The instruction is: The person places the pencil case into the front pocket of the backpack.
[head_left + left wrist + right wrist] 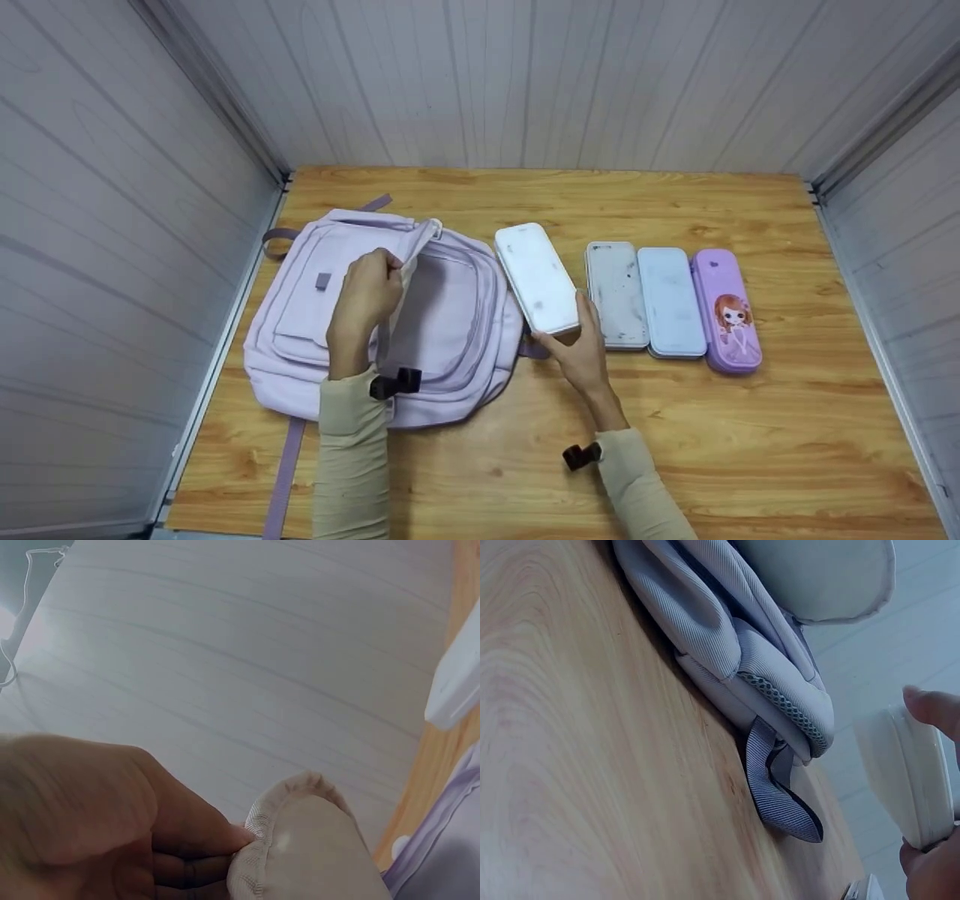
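Observation:
A lilac backpack (300, 352) lies on the wooden table with its front flap lifted. My left hand (365, 291) pinches the edge of that flap; in the left wrist view its thumb and fingers meet on the flap's bound rim (259, 840). In my right hand (583, 352) is a white pencil case (538, 277), gripped at its near end between thumb and fingers. It is held tilted just right of the bag's opening. The right wrist view shows the white case (911, 772) raised above the table, beside the backpack (727, 652).
Right of the held case stand a scuffed grey-white case (616, 296), a pale blue case (671, 300) and a purple case with a doll picture (726, 311), in a row. A loose strap (285, 480) hangs toward the front edge. Grey panels (487, 82) wall the table.

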Demonstrator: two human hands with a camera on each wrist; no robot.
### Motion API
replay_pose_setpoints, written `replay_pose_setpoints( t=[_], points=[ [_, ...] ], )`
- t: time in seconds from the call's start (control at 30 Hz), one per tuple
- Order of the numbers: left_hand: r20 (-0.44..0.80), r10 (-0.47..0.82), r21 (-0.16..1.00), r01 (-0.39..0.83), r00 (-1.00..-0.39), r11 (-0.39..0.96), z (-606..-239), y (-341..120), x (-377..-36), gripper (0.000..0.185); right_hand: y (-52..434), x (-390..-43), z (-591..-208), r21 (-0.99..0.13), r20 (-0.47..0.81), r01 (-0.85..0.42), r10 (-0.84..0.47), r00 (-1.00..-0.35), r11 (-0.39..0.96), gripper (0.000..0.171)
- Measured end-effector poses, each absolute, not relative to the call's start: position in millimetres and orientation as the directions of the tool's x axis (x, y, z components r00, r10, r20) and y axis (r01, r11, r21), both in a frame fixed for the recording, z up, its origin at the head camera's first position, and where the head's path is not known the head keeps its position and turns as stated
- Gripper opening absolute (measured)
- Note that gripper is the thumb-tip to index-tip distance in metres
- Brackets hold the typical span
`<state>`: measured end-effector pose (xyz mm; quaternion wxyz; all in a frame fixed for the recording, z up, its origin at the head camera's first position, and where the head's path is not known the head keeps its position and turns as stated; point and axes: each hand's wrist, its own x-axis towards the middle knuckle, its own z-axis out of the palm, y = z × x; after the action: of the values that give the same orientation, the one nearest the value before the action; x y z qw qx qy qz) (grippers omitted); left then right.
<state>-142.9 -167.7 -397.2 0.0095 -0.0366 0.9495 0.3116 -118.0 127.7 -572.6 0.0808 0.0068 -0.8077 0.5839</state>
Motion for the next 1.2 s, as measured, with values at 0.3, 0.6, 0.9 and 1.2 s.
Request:
replay_pose_setpoints(
  t=[0.3,0.6,0.9,1.2],
  points=[
    [-0.042,-0.075,0.594,-0.085,-0.996,0.800,-397.5,-168.7,-141.9,0.022,121.2,-116.9,-570.7,-0.952,0.132,-0.124,0.008,-0.991,0.280,0.102],
    [-0.038,-0.078,0.589,-0.085,-0.996,0.804,-397.8,-168.8,-142.2,0.023,115.3,-114.7,-571.9,-0.916,0.165,-0.168,-0.040,-0.986,0.364,0.099],
    [-0.015,-0.078,0.597,-0.072,-0.997,0.799,-398.0,-165.3,-141.6,0.022,105.2,-112.4,-572.1,-0.904,0.169,-0.201,-0.118,-0.979,0.378,0.099],
    [-0.005,-0.081,0.603,-0.067,-0.997,0.795,-398.4,-163.5,-142.4,0.021,97.8,-110.6,-571.9,-0.889,0.154,-0.216,-0.182,-0.971,0.404,0.102]
  ],
)
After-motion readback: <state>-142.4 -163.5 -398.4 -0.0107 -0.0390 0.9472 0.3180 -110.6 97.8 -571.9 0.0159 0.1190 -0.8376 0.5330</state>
